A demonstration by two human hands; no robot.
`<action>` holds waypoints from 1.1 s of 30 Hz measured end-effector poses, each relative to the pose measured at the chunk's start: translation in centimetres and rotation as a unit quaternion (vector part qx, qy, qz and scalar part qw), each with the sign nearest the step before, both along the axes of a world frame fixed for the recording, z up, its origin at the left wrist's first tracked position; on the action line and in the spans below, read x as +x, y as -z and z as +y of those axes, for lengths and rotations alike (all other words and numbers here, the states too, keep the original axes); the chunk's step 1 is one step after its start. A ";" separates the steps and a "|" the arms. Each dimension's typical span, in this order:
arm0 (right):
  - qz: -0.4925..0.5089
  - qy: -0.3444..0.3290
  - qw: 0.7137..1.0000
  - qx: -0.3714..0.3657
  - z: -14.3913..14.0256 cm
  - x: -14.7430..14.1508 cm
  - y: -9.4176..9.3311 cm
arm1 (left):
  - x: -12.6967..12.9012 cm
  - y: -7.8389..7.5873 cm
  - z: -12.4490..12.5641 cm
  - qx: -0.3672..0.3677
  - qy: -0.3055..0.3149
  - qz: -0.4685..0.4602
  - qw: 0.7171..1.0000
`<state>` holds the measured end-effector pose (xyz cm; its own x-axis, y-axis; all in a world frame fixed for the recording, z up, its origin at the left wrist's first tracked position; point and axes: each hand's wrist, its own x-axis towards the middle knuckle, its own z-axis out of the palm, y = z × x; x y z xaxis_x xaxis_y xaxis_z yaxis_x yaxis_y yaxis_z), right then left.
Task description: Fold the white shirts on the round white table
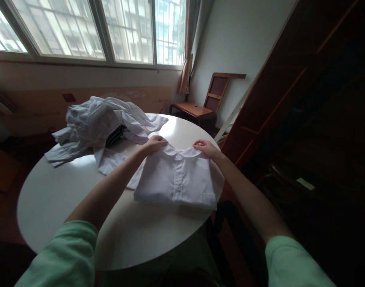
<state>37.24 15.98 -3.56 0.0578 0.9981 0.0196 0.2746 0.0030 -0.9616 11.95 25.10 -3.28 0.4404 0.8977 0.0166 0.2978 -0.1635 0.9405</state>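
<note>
Reaching forward in pale green sleeves [65, 259] over the round white tabletop [50, 195]. Left hand [154, 144] and right hand [204, 148] pinching, fingers closed, the rounded collar of a folded white buttoned cotton shirt [178, 181] lying flat at the right edge. Crumpled heap of white garments [101, 121] sitting at the far edge.

Both arms stretched forward, mid-frame
Left hand [154, 144] and right hand [206, 149] lie palm-down, fingers curled, level and apart.
</note>
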 end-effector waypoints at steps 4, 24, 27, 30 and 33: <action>-0.039 0.059 0.997 0.019 0.0 -0.3 1.0 | 0.0 0.7 0.0 0.099 -0.066 0.070 0.990; -0.376 -0.055 0.907 0.181 -5.5 -1.8 2.0 | -0.9 2.4 -7.4 0.423 0.059 0.295 0.855; -0.280 0.083 0.953 0.080 -4.1 1.7 1.0 | 0.3 0.3 -11.1 0.468 0.122 0.218 0.848; -0.205 0.016 0.977 -0.062 -3.6 3.4 -0.1 | 2.5 -1.1 -15.8 0.495 0.287 0.165 0.804; -0.147 -0.033 0.984 -0.095 -3.6 3.1 -0.9 | 4.6 -0.7 -18.9 0.514 0.356 0.174 0.761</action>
<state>40.32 12.43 -2.65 0.0127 0.9869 -0.1607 0.5466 -0.1414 -0.8254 16.56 6.18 -2.60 0.9471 0.0211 0.3202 -0.0085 -0.9958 0.0908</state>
